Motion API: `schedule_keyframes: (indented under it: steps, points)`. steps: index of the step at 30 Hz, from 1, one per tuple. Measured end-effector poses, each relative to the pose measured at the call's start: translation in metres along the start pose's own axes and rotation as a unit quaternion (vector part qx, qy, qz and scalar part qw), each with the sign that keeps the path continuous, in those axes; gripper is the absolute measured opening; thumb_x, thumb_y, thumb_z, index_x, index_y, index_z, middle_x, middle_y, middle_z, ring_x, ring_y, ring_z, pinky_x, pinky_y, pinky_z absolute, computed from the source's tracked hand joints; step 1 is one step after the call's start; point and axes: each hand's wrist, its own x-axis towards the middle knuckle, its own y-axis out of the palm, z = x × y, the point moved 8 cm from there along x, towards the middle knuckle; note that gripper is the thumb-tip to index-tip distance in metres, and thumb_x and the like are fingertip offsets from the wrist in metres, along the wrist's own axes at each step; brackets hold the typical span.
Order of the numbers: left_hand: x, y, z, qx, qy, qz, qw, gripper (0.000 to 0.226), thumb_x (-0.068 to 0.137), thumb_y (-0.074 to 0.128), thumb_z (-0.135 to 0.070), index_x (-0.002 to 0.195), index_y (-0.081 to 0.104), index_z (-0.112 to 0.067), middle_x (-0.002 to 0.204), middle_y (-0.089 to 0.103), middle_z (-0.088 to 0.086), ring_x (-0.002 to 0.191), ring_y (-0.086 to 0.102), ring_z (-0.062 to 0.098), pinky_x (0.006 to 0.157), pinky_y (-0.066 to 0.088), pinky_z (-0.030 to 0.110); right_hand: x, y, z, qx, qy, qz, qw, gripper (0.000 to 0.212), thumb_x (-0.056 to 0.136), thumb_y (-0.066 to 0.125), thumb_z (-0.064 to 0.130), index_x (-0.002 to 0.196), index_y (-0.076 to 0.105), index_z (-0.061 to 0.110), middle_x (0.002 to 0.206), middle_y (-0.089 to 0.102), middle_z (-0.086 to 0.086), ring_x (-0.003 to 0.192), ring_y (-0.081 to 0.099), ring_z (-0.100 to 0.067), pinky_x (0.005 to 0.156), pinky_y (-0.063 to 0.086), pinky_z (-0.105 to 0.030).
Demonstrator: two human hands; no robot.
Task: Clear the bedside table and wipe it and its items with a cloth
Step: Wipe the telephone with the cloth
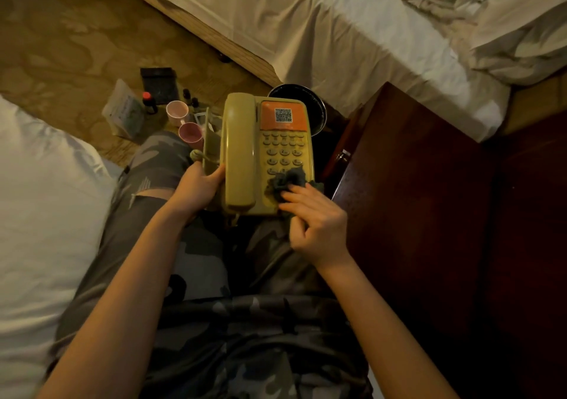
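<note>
A yellowish desk telephone with an orange label and a handset on its left side lies over my lap. My left hand grips its left edge, thumb on top beside the handset. My right hand holds a dark grey cloth bunched against the lower keypad, fingers curled round it. The dark wooden bedside table stands to the right of the phone; its top looks bare.
On the carpet beyond my knee stand two pink mugs, small dark bottles, a clear bag and a black box. A dark round bin sits behind the phone. Beds with white sheets lie ahead and at left.
</note>
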Motion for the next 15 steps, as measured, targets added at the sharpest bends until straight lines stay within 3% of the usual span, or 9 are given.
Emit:
schedule_keyframes:
  steps: [4,6,10,15]
  points:
    - [-0.002,0.000,0.000,0.004,-0.006,-0.013,1.000,0.025,0.094,0.052,-0.040,0.100,0.065,-0.019,0.096,0.070,0.002,0.093,0.065,0.016,0.085,0.050,0.037,-0.005,0.004,0.009,-0.028,0.042,-0.016,0.999,0.027,0.070,0.049,0.006,0.074,0.077,0.008,0.087,0.075,-0.004,0.092,0.070,-0.017,0.091,0.052,-0.036]
    - [-0.004,-0.002,-0.003,0.005,0.001,-0.025,1.000,0.022,0.095,0.051,-0.039,0.091,0.064,-0.022,0.089,0.069,-0.001,0.087,0.064,0.013,0.079,0.049,0.033,-0.014,0.008,0.020,-0.043,0.031,-0.003,0.999,0.028,0.069,0.049,0.009,0.075,0.077,0.010,0.087,0.075,-0.003,0.092,0.070,-0.016,0.092,0.052,-0.034]
    - [-0.005,-0.005,-0.006,0.003,0.011,-0.016,1.000,0.022,0.096,0.050,-0.039,0.092,0.064,-0.022,0.089,0.069,-0.001,0.087,0.065,0.013,0.075,0.050,0.032,-0.013,0.005,0.023,-0.046,0.005,0.009,0.999,0.028,0.068,0.050,0.009,0.073,0.077,0.012,0.084,0.075,-0.001,0.088,0.071,-0.015,0.088,0.054,-0.031]
    - [-0.002,-0.002,-0.004,0.002,0.012,-0.004,1.000,0.027,0.095,0.050,-0.041,0.100,0.065,-0.019,0.095,0.070,0.002,0.092,0.066,0.017,0.084,0.052,0.039,0.007,-0.013,0.001,-0.046,0.033,-0.035,0.998,0.027,0.070,0.048,0.007,0.065,0.074,0.011,0.073,0.073,-0.001,0.075,0.070,-0.015,0.075,0.054,-0.025]
